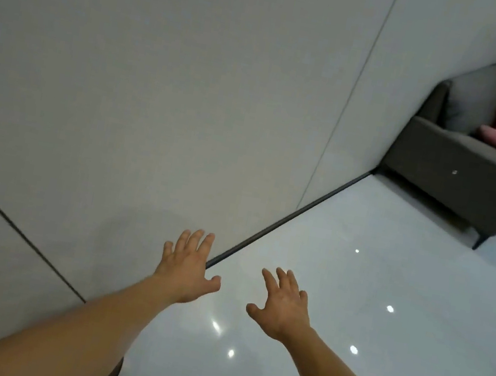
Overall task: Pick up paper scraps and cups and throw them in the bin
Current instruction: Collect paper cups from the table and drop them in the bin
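The 2 hands are holding nothing: the left hand (188,271) and right hand (281,305) are hovering with fingers spread over the glossy floor (370,290), close by the wall (160,74). No scraps, cups or bin are showing, so their look and place cannot be told. Judging by that, searching is the step: the person is best turning from the wall toward the sofa (458,177).

Dim, even indoor light; ceiling lamps glare as bright spots on the glossy floor (389,277); beyond it, the sofa (458,177) blurs, lines bowed.
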A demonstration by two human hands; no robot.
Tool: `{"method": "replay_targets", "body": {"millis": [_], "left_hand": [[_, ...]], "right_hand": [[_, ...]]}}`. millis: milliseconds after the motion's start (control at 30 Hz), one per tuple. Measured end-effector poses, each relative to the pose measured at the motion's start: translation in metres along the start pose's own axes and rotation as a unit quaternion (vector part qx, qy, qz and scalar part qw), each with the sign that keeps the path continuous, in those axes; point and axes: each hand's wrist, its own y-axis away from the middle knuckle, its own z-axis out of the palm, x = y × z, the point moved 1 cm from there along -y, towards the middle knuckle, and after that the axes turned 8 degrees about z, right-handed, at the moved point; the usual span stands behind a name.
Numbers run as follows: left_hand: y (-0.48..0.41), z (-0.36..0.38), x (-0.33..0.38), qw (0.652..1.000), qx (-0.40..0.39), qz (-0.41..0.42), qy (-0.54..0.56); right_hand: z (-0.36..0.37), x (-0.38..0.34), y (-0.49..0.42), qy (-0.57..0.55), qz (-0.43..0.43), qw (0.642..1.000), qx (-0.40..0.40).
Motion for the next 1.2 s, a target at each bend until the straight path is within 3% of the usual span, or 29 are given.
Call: {"method": "replay_targets", "body": {"millis": [300,667,967,1200], "left_hand": [[-0.083,0.0,0.246,0.98,0.012,0.194,-0.045],[-0.179,0.055,0.514,0.909,-0.036,0.414,-0.046],[-0.264,0.084,0.712,0.854,-0.083,0.512,-0.044],[-0.297,0.106,0.851,0.829,-0.084,0.55,-0.053]], "right_hand": [[-0.07,0.227,0.046,-0.091,0.187,0.976,0.066],[-0.104,0.453,0.084,-0.137,0.378,0.911,0.097],[-0.163,0.622,0.067,-0.167,0.492,0.842,0.143],[-0.186,0.746,0.075,-0.195,0.529,0.809,0.167]]}}
